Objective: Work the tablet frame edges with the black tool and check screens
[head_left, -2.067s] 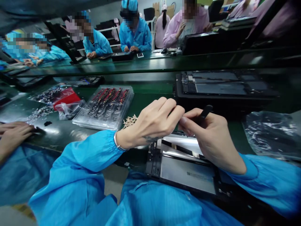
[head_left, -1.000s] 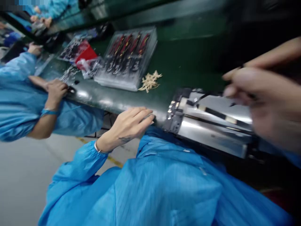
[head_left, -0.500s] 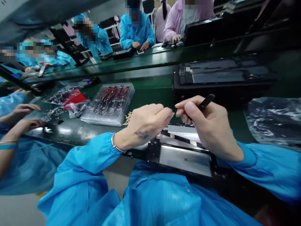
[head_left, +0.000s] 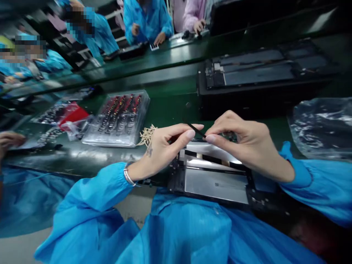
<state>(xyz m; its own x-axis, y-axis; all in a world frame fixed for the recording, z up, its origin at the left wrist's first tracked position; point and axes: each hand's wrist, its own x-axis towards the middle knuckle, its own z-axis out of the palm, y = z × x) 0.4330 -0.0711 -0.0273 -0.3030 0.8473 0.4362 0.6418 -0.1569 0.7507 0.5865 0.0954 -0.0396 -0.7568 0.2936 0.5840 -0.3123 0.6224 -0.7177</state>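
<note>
A thin black strip [head_left: 197, 130] runs between my two hands; its exact kind is too small to make out. My left hand [head_left: 165, 146] pinches its left end between thumb and forefinger. At the strip's right end, my right hand [head_left: 247, 145] pinches with thumb and fingertips, its other fingers curled. Both hands are held above an opened tablet-like device [head_left: 216, 185], which shows silver panels, black tape and dark edges. My right hand partly covers the device's far right side.
Left of my hands lie thin wooden sticks [head_left: 148, 135] and a clear tray [head_left: 115, 117] of small parts. A red packet [head_left: 73, 115] sits beyond it. Ahead, a black box [head_left: 247, 95] bears more opened devices; plastic bags [head_left: 324, 128] lie right. Co-workers sit across and at left.
My left hand has turned thumb-side up and now pinches the strip with the right. The black pen-like tool that stuck out of my right hand no longer shows there. The view has shifted.
</note>
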